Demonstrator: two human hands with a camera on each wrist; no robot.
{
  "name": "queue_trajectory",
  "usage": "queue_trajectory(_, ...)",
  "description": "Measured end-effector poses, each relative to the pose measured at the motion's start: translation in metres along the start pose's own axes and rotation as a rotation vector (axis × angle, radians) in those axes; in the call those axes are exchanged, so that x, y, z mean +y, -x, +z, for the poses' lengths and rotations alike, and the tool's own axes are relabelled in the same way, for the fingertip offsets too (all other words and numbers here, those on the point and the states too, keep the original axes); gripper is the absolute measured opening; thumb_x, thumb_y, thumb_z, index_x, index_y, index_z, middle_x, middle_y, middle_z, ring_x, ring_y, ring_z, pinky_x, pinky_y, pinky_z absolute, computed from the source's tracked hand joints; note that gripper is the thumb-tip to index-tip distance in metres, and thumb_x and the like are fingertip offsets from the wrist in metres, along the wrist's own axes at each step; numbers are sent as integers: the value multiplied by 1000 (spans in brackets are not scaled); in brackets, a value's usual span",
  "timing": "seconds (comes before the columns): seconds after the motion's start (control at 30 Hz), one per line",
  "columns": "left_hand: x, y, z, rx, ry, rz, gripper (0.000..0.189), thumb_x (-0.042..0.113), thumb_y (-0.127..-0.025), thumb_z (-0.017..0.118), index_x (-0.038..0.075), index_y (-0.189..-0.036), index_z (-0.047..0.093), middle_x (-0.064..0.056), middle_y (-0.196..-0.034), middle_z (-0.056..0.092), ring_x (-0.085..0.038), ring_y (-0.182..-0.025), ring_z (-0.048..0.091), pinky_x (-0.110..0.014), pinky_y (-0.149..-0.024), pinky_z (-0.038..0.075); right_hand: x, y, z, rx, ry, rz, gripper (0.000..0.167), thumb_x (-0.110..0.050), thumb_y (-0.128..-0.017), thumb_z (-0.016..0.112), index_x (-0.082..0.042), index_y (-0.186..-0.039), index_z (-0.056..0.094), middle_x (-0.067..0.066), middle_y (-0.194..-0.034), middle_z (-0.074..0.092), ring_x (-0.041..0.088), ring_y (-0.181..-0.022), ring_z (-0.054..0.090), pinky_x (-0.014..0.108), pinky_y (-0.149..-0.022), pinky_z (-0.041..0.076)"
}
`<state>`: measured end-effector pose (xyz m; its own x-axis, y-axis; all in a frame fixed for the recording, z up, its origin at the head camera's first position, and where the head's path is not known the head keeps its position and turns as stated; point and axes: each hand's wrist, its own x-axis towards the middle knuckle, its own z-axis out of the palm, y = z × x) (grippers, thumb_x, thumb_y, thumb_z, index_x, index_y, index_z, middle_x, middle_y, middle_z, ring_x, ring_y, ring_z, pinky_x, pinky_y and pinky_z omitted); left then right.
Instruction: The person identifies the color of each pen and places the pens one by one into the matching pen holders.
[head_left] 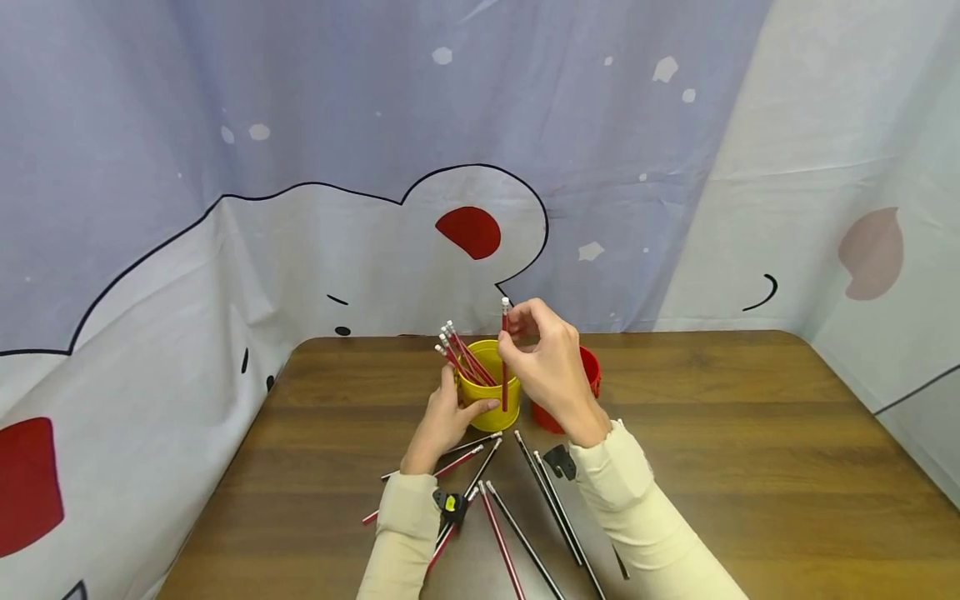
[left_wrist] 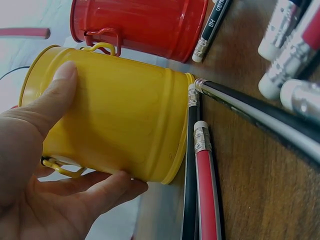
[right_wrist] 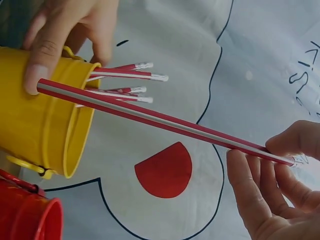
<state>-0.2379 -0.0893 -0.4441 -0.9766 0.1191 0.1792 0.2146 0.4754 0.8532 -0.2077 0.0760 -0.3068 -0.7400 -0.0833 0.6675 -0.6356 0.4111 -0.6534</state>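
Observation:
A small yellow bucket (head_left: 480, 411) stands on the table, and my left hand (head_left: 438, 423) grips its side with the thumb at the front and the fingers around the other side. Several red-and-white striped pencils (right_wrist: 125, 75) lean inside it, eraser ends sticking out over the rim. Just in front of the bucket's mouth, my right hand (head_left: 553, 362) pinches another red striped pencil (right_wrist: 150, 119) close to its eraser end. That pencil hangs nearly upright, eraser up, its lower end overlapping the bucket's wall in the head view.
Right beside the yellow bucket stands a red bucket (left_wrist: 145, 25), partly hidden behind my right hand in the head view. Loose black pencils (head_left: 551, 500) and red pencils (head_left: 501, 537) are scattered over the wooden table (head_left: 750, 467) in front. A printed curtain (head_left: 360, 100) hangs behind.

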Motion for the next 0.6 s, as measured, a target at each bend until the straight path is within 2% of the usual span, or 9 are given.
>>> queue_trajectory(0.17, 1, 0, -1, -14, 18, -14, 76, 43, -76, 67, 16, -133, 25, -9, -120, 52, -24, -112, 53, -41, -97, 42, -3, -12, 1, 8, 27, -20, 10, -6, -79, 62, -5, -88, 57, 2, -79, 60, 10, -68, 58, 22, -57, 52)
queue_trajectory(0.37, 1, 1, -2, -15, 5, -13, 75, 44, -77, 66, 16, -134, 25, -8, -121, 52, -23, -113, 52, -41, -98, 41, -7, -24, 3, 19, 49, -37, 9, -7, -79, 62, -5, -87, 57, 3, -78, 61, 13, -68, 59, 30, -61, 51)
queue_trajectory(0.6, 1, 1, -1, -12, 1, -21, 74, 44, -77, 67, 18, -133, 26, -8, -120, 53, -23, -111, 53, -41, -97, 42, -8, -31, 5, 16, 49, -28, 10, -7, -80, 62, -5, -89, 57, 3, -79, 61, 11, -69, 58, 30, -63, 51)
